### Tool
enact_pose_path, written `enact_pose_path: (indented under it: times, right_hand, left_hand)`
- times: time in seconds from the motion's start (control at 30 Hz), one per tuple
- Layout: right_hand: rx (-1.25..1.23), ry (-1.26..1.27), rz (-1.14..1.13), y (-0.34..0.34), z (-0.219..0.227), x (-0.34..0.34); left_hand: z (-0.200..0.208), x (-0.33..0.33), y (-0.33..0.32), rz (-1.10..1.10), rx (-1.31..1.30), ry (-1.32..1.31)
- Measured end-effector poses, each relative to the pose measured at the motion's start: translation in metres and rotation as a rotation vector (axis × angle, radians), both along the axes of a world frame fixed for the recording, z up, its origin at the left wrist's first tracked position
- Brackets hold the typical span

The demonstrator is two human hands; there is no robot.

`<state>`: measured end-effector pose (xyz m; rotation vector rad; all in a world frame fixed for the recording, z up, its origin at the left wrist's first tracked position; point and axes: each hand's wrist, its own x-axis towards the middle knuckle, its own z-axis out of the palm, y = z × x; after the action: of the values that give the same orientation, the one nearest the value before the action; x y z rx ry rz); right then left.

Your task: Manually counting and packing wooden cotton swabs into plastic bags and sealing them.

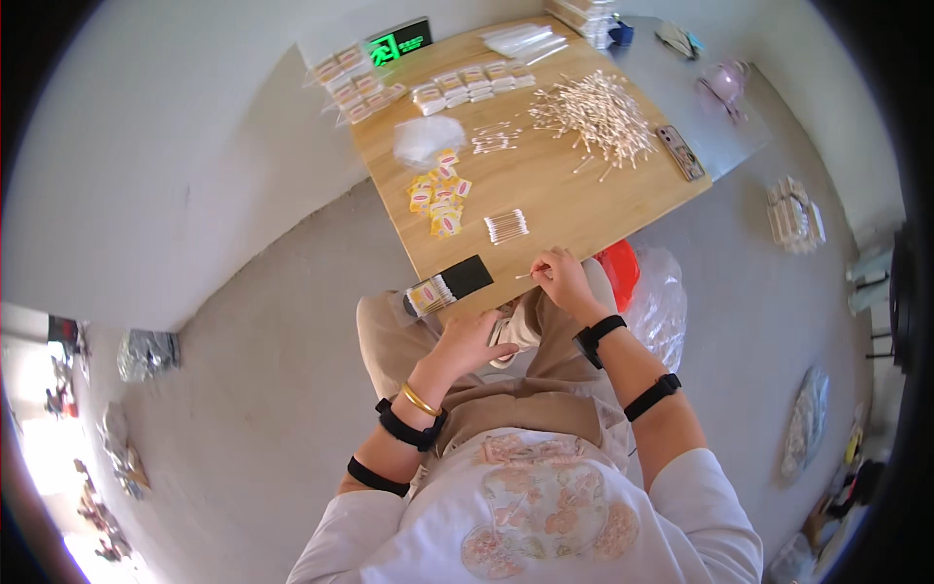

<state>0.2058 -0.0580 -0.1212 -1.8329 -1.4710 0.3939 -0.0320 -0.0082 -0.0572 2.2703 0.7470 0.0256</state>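
the right hand [562, 279] rested at the near edge of the square light wooden worktop [584, 209], its fingers [541, 270] pinched together on a single thin white-tipped cotton swab [526, 275]. the swab's long axis ran roughly left to right, its free end pointing toward the person's left, out from the fingertips and just over the worktop's near edge. the left hand [467, 341] lay lower, below the worktop's near corner and above the lap, fingers loosely curled; whether they held anything could not be told. it sat just beside a small bundle of cotton swabs in a yellow-labelled wrapper [430, 294], which lay against a flat black rectangular card [467, 275] at that corner. the bundle lay to the left of the held swab, near it, with the black card between them, and the left hand was the nearer of the two to the bundle. further up the worktop, a small neat row of loose cotton swabs [505, 226] lay well apart from the right hand, with a scatter of small yellow paper labels [440, 195] beside it and a large loose heap of cotton swabs [595, 117] toward the far side.
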Motion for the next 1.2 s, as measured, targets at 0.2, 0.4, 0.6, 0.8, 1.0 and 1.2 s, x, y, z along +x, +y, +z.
enact_pose_path:
  times: [0.2, 0.4, 0.6, 0.8, 1.0, 1.2]
  right_hand:
    - [-0.077, -0.173, 0.015, 0.043, -0.011, 0.01]
    - [-0.091, -0.233, 0.126, 0.076, 0.005, 0.012]
    - [-0.077, -0.261, 0.197, 0.083, 0.007, 0.018]
    - [-0.05, -0.245, 0.217, 0.086, 0.008, 0.016]
    - [-0.029, -0.261, 0.212, 0.091, 0.011, 0.012]
    - [-0.021, -0.293, 0.22, 0.091, 0.006, 0.014]
  left_hand:
    - [-0.007, -0.004, 0.006, -0.023, 0.014, -0.019]
    - [-0.009, -0.008, 0.02, 0.003, -0.063, 0.022]
    - [-0.018, -0.002, 0.031, 0.012, -0.078, 0.038]
    - [-0.027, 0.012, 0.033, 0.054, -0.064, -0.032]
    - [-0.054, 0.026, 0.026, 0.069, -0.051, -0.059]
    - [-0.071, 0.03, 0.021, 0.072, 0.084, -0.102]
